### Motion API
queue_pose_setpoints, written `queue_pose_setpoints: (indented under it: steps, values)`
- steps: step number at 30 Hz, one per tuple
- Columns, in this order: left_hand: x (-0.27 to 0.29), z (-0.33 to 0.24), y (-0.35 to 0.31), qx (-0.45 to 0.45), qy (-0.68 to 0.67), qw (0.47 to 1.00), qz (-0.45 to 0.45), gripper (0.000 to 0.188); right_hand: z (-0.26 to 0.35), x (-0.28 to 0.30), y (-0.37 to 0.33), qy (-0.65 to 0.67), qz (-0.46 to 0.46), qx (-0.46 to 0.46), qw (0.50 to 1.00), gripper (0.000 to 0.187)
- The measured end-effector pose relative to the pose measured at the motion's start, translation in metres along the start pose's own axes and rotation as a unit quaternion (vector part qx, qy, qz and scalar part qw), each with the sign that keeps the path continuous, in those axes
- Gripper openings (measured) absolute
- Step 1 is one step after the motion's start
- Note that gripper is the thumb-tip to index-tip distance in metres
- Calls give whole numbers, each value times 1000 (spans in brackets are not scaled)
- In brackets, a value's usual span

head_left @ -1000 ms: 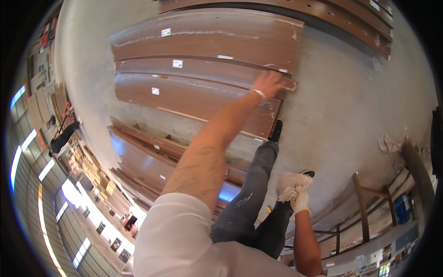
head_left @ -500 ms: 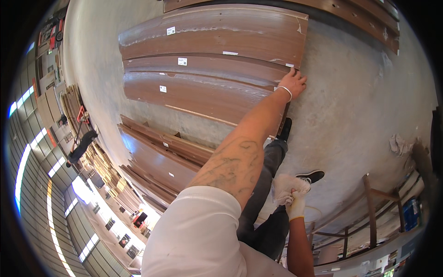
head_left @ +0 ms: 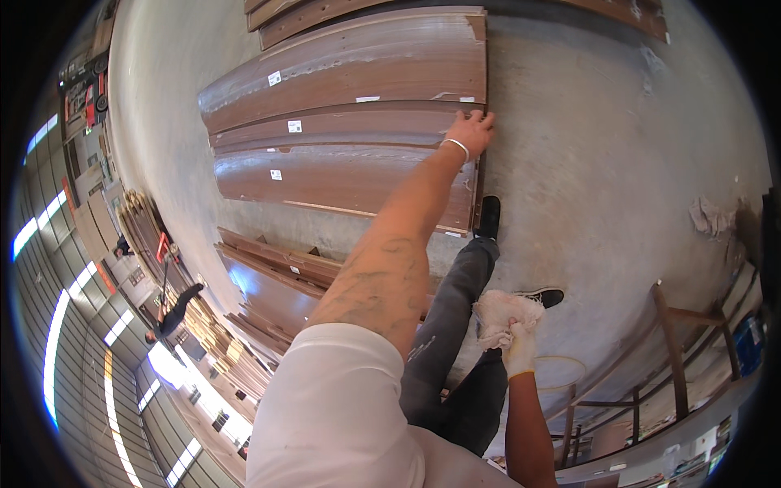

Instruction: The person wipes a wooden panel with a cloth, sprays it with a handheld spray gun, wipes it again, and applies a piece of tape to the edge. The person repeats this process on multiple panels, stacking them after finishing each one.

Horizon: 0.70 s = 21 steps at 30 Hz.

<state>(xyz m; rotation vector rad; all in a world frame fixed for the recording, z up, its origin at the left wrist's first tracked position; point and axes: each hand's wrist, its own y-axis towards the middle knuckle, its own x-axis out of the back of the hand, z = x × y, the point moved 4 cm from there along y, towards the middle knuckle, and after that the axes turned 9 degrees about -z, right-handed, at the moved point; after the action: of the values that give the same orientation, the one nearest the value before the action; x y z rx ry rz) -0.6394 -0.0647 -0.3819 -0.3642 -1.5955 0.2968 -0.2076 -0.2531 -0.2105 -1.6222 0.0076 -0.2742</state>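
Note:
My bare left hand (head_left: 473, 133), with a white band at the wrist, reaches out to the end of the middle brown wood-grain panel (head_left: 350, 126). Its fingers are spread over the panel's end edge and grip nothing that I can see. Beyond it lies another wide panel (head_left: 366, 61) with small labels, and a third panel (head_left: 325, 175) lies on the near side. Down by my legs, my right hand (head_left: 521, 348) wears a white glove and is closed on a crumpled pale cloth (head_left: 500, 317).
More brown boards (head_left: 277, 276) are stacked at the left of my legs, and others (head_left: 626, 15) lie at the top. A metal frame (head_left: 671, 350) stands at the lower right near a crumpled rag (head_left: 712, 218). A person (head_left: 175, 313) bends over farther off at the left.
The view has shifted, so the panels sit further left. My left hand stays at the panel ends, with its fingers now more spread. The right hand keeps hold of the cloth.

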Motion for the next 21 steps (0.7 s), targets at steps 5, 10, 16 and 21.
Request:
queue_pose_setpoints:
  steps: [5,10,16,21]
  values:
    - [4,1,6,15,9,1000,13,34,-2,21,4,-4,-28,18,999,33]
    - [13,-10,8,70,40,993,84,44,-15,52,17,44,-19,8,999,40]
    - [30,-53,-6,95,110,982,125,54,-29,82,25,76,9,2,997,46]
    - [25,-154,-79,81,82,967,227,43,-33,95,-2,110,21,28,993,43]
